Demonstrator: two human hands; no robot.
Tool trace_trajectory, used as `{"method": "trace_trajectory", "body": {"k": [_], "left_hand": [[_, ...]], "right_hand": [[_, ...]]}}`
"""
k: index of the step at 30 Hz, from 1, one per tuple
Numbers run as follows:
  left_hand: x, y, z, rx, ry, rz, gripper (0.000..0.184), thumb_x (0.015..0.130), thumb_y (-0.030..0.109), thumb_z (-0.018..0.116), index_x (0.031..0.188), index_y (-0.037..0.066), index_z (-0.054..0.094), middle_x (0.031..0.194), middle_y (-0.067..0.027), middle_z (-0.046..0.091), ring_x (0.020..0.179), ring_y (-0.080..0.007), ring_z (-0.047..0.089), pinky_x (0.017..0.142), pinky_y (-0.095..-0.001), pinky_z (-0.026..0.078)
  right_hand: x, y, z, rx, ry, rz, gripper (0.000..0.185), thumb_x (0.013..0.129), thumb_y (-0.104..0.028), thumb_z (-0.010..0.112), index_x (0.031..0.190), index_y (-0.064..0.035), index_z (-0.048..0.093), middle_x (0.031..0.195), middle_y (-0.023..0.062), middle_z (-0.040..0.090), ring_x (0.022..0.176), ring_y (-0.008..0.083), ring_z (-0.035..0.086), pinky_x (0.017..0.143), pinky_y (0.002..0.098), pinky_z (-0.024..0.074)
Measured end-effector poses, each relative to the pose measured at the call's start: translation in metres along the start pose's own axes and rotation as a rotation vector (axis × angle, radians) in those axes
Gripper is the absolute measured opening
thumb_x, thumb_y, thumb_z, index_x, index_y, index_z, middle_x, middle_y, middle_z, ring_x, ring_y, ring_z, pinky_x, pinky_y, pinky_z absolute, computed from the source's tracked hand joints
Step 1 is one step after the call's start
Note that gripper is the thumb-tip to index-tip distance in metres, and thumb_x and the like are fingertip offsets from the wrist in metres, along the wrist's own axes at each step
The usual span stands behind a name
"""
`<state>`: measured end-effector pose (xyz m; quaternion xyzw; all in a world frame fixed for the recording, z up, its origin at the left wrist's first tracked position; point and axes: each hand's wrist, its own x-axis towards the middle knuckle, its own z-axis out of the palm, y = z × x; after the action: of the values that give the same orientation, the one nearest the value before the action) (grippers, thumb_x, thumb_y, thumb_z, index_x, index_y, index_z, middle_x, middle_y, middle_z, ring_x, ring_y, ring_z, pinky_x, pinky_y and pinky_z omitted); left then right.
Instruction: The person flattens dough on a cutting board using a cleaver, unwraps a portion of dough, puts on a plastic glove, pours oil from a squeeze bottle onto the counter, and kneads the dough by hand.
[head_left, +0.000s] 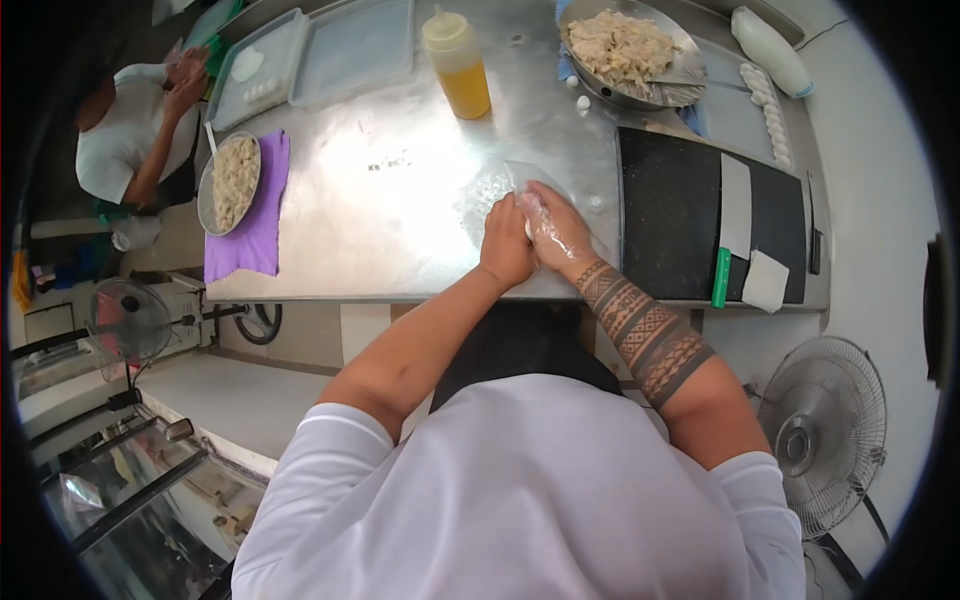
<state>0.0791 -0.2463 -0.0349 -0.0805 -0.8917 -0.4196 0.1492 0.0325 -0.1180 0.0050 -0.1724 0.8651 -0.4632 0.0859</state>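
Note:
My left hand (507, 240) and my right hand (557, 228) are pressed together over the metal table (400, 235), close to its front edge. Clear plastic, like a thin disposable glove, covers my right hand. The left one is bare, with its fingers curled against the right. A small bit of something white shows between them, mostly hidden by the fingers. Just beyond, a wet-looking or plastic-covered shiny patch lies on the metal. Farther back stands a squeeze bottle (465, 85) of yellow liquid.
Right: black board (670, 210), green-handled flat tool (720, 277), white square piece (766, 281), dough balls (776, 135), large bowl (690, 88) of pale filling. Left: plate (205, 212) of filling on purple cloth (262, 255), plastic trays (350, 55), another person (135, 150). A fan (825, 430) stands at right.

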Motion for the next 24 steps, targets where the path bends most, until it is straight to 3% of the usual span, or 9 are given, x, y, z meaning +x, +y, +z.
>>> {"method": "trace_trajectory", "body": {"k": [5,8,11,13,15,17,19,22,24], "left_hand": [[0.021,0.003,-0.051,-0.988,-0.025,-0.781,0.068,0.082,0.006,0.066,0.147,-0.002,0.044,0.146,-0.0242,0.049,0.13,-0.0425,0.051,0.105,-0.0507,0.048],[0.034,0.021,-0.077,-0.794,0.065,-0.759,0.075,0.079,0.007,0.067,0.15,0.001,0.043,0.146,-0.0234,0.05,0.132,-0.0398,0.052,0.109,-0.0482,0.047],[0.036,0.033,-0.065,0.081,-0.167,0.195,0.06,0.078,0.015,0.065,0.136,0.006,0.059,0.139,-0.0188,0.058,0.138,-0.0379,0.051,0.115,-0.0477,0.04],[0.043,0.035,-0.05,0.03,-0.283,0.473,0.042,0.075,0.021,0.069,0.115,0.008,0.07,0.128,-0.0157,0.067,0.13,-0.0363,0.059,0.116,-0.0523,0.039],[0.036,0.013,-0.036,-0.044,-0.294,0.413,0.037,0.072,0.022,0.07,0.106,0.008,0.073,0.124,-0.0143,0.069,0.125,-0.034,0.062,0.112,-0.0523,0.041],[0.043,0.004,-0.025,-0.064,-0.232,0.397,0.034,0.069,0.026,0.069,0.098,0.009,0.075,0.115,-0.0155,0.071,0.115,-0.0351,0.065,0.106,-0.0535,0.045],[0.061,0.001,-0.015,-0.026,-0.096,0.433,0.035,0.066,0.031,0.066,0.091,0.01,0.076,0.099,-0.0192,0.073,0.099,-0.0396,0.068,0.097,-0.0557,0.049],[0.081,-0.021,-0.018,-0.066,-0.266,0.492,0.035,0.068,0.025,0.07,0.097,0.008,0.072,0.116,-0.0132,0.071,0.117,-0.0331,0.066,0.1,-0.0498,0.047],[0.102,-0.028,-0.013,-0.036,-0.302,0.506,0.034,0.067,0.027,0.069,0.095,0.008,0.072,0.115,-0.014,0.07,0.114,-0.0338,0.065,0.095,-0.0485,0.047]], "right_hand": [[-0.001,-0.022,0.006,-0.169,-0.016,-0.053,0.044,0.098,-0.03,0.061,0.131,-0.0006,0.061,0.125,0.0247,0.067,0.115,0.0411,0.064,0.101,0.046,0.0502],[-0.009,-0.004,0.019,-0.192,-0.016,-0.254,0.038,0.093,-0.025,0.065,0.125,-0.0046,0.063,0.126,0.0212,0.065,0.116,0.0392,0.062,0.1,0.0478,0.0495],[-0.015,0.027,0.034,0.057,-0.157,-0.247,0.046,0.097,-0.032,0.057,0.137,-0.0089,0.057,0.144,0.0166,0.057,0.134,0.0347,0.052,0.114,0.0462,0.041],[-0.02,0.044,0.06,0.388,-0.179,-0.171,0.049,0.099,-0.035,0.053,0.142,-0.011,0.053,0.151,0.0138,0.05,0.142,0.0326,0.044,0.119,0.0458,0.0339],[-0.015,0.058,0.081,0.719,-0.195,-0.09,0.053,0.101,-0.037,0.049,0.148,-0.0132,0.049,0.159,0.011,0.043,0.149,0.0306,0.035,0.125,0.0454,0.0268],[0.012,0.03,0.037,-1.08,-0.374,-0.418,0.061,0.104,-0.045,0.034,0.159,-0.0192,0.033,0.172,0.0017,0.021,0.161,0.0242,0.007,0.132,0.0442,0.0027],[0.035,0.036,0.026,-0.948,-0.355,-0.439,0.058,0.105,-0.041,0.036,0.158,-0.0184,0.035,0.17,0.0034,0.024,0.159,0.026,0.012,0.131,0.045,0.0081],[0.063,0.055,0.025,-0.768,-0.267,-0.506,0.066,0.107,-0.041,0.035,0.162,-0.0074,0.021,0.167,0.0164,0.029,0.155,0.0304,0.023,0.13,0.0462,0.0174],[0.077,0.075,0.035,-0.145,-0.176,-0.434,0.07,0.109,-0.04,0.033,0.164,-0.0026,0.014,0.165,0.0217,0.031,0.154,0.032,0.028,0.129,0.0457,0.0211]]}}
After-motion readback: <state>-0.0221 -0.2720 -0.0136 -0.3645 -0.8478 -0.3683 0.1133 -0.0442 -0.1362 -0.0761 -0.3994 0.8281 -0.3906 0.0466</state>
